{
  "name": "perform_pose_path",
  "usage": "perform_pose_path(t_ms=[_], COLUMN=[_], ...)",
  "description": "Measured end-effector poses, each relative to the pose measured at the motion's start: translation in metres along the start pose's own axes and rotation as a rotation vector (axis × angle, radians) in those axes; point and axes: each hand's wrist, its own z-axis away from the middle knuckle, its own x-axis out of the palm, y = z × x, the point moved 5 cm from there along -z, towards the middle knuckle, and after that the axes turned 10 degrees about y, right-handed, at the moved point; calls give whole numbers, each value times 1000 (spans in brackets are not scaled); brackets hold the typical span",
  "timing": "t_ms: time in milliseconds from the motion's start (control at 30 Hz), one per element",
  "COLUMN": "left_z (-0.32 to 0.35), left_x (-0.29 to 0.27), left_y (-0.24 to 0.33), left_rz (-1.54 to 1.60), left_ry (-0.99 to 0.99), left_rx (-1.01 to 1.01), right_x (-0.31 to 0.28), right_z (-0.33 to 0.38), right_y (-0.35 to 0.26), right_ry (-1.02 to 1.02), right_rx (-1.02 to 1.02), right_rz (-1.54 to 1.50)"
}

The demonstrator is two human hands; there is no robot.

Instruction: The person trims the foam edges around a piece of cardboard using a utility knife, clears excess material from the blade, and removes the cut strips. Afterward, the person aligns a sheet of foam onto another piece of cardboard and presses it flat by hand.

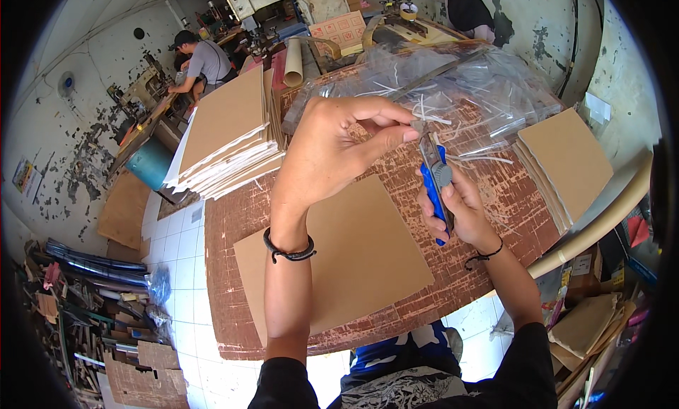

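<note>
A blue utility knife (428, 185) with a grey dial stands nearly upright over the worn brown table (488, 250). My right hand (463, 205) is closed around its handle. At its upper end, my left hand (343, 137) pinches the grey metal blade between thumb and forefinger. Below my left forearm lies a flat brown cardboard sheet (353, 246), which neither hand seems to touch. Thin white strips (488, 159) are scattered on the table beyond the knife.
A tall cardboard stack (230, 119) stands at the table's left, a smaller stack (569, 161) at its right. Clear plastic sheeting (495, 91) and a long metal strip (438, 74) lie at the back. Another person (212, 59) works by machines, far left; another (469, 9) is partly visible behind.
</note>
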Motion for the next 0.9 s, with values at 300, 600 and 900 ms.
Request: perform_pose_path(t_ms=[300, 600, 900], left_z=[1, 1, 1], left_x=[-1, -3, -8], left_y=[-2, -2, -14], left_rz=[24, 35, 96], left_ry=[-10, -34, 10], left_rx=[2, -16, -94], right_x=[1, 4, 3], right_z=[0, 0, 0], right_y=[-1, -3, -2], right_ry=[26, -1, -17], right_rx=[18, 18, 28], right_rz=[24, -17, -11])
